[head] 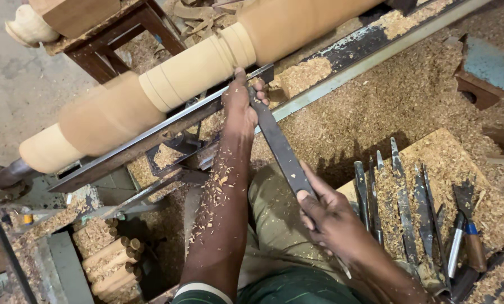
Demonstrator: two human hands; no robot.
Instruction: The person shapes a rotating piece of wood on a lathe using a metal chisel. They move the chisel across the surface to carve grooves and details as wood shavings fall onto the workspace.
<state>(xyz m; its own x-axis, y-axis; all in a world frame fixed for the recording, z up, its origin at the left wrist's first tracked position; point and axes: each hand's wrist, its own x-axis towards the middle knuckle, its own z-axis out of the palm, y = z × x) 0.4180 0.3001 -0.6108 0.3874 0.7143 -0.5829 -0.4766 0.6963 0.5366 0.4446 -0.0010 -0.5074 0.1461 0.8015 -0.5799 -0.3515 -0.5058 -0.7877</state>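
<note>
A long pale wooden spindle [167,79] lies across a lathe, blurred as if turning. A flat dark metal chisel [280,147] runs from my lap up to the metal tool rest [167,125]. My left hand [239,104] presses the chisel's front end onto the rest, right against the wood. My right hand [326,215] grips the chisel's rear end near my knee. Wood chips cling to my left forearm.
Several metal chisels [404,202] lie on a shaving-covered board at my right. Sawdust [398,95] covers the floor and the lathe bed [370,53]. Turned wooden pieces [112,260] are stacked at lower left. A wooden stool [114,36] stands behind the lathe.
</note>
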